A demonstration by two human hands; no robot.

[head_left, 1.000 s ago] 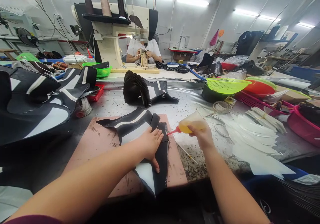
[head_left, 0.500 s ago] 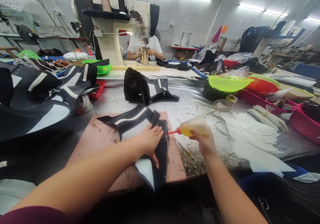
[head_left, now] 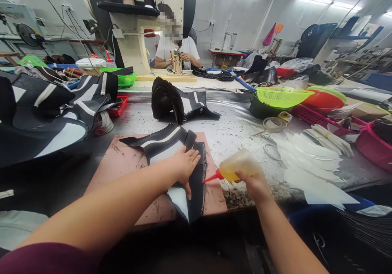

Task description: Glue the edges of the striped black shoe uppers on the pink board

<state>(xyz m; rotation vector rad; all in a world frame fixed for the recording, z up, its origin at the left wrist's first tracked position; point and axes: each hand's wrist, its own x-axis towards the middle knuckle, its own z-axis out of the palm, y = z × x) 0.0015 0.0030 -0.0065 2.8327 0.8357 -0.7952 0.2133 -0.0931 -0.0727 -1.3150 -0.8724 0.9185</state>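
Observation:
A black leather piece (head_left: 196,184) with white patches and a pale strip lies on a pink board (head_left: 122,153) in front of me. My left hand (head_left: 183,163) rests on it, fingers stretched out and pressing it flat. In my right hand (head_left: 252,182) is a squeeze bottle (head_left: 234,165) of yellow liquid, tilted with its red nozzle pointing left. The nozzle tip is at the right edge of the leather piece; whether it touches cannot be seen. Behind the board sits a folded stack of similar black pieces (head_left: 167,102).
More black pieces (head_left: 55,114) are heaped at the left. On the right lie white sheets (head_left: 309,163), a tape roll (head_left: 275,123), a yellow-green basket (head_left: 278,97) and a pink tub (head_left: 375,145). Across the table a person (head_left: 180,53) sits at a sewing machine (head_left: 128,33).
My right hand has moved the bottle toward me, so the nozzle sits lower along the leather piece's right edge. My left hand stays in place on the leather piece. The view has shifted slightly.

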